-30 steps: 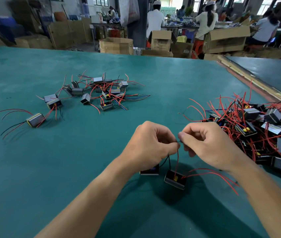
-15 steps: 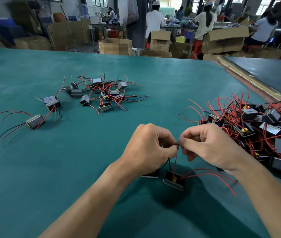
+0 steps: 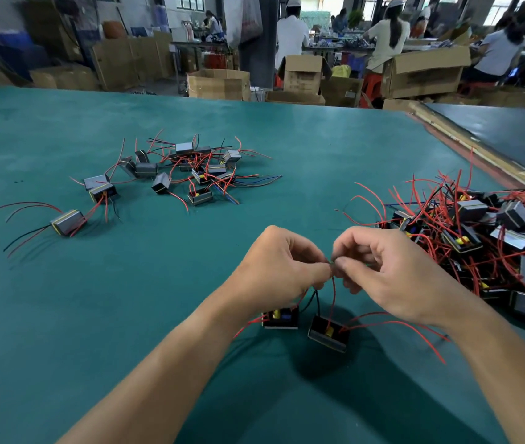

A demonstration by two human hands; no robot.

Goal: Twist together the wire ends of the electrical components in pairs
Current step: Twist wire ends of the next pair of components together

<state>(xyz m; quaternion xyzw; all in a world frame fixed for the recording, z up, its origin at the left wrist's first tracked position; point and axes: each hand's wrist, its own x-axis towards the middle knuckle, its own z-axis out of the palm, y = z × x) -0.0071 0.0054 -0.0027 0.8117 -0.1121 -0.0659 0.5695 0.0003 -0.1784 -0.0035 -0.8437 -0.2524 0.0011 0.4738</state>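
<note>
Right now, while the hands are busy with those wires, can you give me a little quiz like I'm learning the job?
1. True or false: the left hand and the right hand both pinch the wire ends.
2. The big tangled pile lies: A) beside the right hand, B) beside the left hand, C) inside a box.
3. How many components are just below the hands?
Key: 1 true; 2 A; 3 two.

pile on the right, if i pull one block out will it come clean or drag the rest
It would probably drag neighbours: the pile's red wires loop over and through one another. The wires look thin and floppy, arching loosely. The blocks are flat-sided, so they likely slide rather than roll.
</note>
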